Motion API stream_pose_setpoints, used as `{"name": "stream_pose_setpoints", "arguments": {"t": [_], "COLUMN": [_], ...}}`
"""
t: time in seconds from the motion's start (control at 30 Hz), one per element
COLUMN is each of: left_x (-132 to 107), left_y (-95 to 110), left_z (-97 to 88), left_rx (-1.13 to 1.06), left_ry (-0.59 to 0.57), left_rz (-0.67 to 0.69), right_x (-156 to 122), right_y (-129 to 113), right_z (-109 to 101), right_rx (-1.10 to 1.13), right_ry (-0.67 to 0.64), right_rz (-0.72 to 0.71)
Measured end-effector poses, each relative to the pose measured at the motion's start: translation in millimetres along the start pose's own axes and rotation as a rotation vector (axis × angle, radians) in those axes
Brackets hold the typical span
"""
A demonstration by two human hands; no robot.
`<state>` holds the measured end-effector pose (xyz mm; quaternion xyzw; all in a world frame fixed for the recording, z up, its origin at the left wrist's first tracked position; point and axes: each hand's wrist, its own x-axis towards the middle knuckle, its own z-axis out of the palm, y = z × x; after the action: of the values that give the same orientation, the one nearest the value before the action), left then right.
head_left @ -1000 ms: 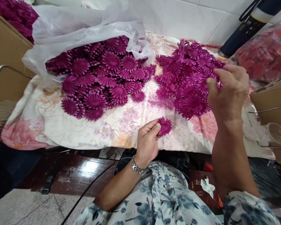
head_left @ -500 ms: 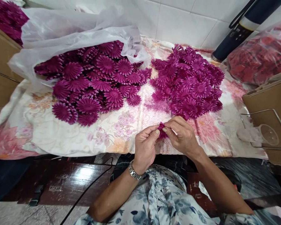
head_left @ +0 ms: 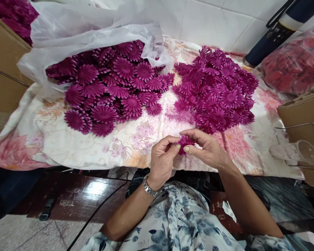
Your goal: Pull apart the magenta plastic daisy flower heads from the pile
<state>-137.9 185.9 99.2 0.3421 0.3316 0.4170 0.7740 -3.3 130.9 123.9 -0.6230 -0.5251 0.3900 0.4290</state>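
Observation:
Between my two hands is a small magenta artificial flower [head_left: 185, 142], near the front edge of the table. My left hand [head_left: 162, 157] pinches its left side between thumb and fingers. My right hand [head_left: 208, 149] has its thumb on the near petals and its fingers curled around the far right side. Beyond my right hand rises a heap of magenta flowers with lifted petals [head_left: 217, 92]. Farther left, flatter stacked magenta flowers [head_left: 104, 113] spill from a white plastic bag [head_left: 94, 40].
A floral cloth [head_left: 75, 150] covers the table, with magenta dust between the heaps. At right are a cardboard box [head_left: 300, 116], a clear plastic cup [head_left: 307, 152], a bag of red pieces [head_left: 295, 66] and a dark blue flask [head_left: 264, 45]. Another cardboard box [head_left: 7, 55] stands at left.
The flower between my hands now shows its petals more spread. My right hand's fingers have opened wider around it. The whole view has shifted slightly, with things appearing farther right.

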Motion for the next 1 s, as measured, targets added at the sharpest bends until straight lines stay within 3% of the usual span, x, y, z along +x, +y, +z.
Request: {"name": "stream_pose_setpoints", "arguments": {"t": [0.1,0.23,0.37,0.43,0.5,0.6,0.77,0.87,1.0], "left_x": [0,-2,-8,-9,-8,-4,2,0,-4], "left_y": [-3,-5,-1,3,5,7,12,13,11], "left_z": [-2.2,-4.6,-4.0,-1.2,2.3,5.4,2.4,1.8,2.5], "left_rx": [0.031,0.059,0.077,0.024,-0.087,-0.232,-0.225,-0.175,-0.144], "left_ry": [-0.009,-0.022,0.077,0.018,-0.048,-0.005,0.016,0.009,-0.010], "left_rz": [0.055,0.081,0.039,-0.081,-0.212,-0.279,-0.288,-0.267,-0.246], "right_x": [-1,-5,-6,-6,-5,-8,-22,-22,-11], "right_y": [1,0,-4,-3,-1,2,-3,-7,-4], "right_z": [4,10,12,14,17,21,21,18,17], "right_rx": [0.146,0.071,-0.282,-0.498,-0.698,-0.886,-0.698,-0.550,-0.625], "right_ry": [0.003,0.119,0.312,0.373,0.363,0.285,0.139,0.205,0.263], "right_rz": [0.083,0.017,-0.235,-0.394,-0.516,-0.591,-0.676,-0.599,-0.470]}}
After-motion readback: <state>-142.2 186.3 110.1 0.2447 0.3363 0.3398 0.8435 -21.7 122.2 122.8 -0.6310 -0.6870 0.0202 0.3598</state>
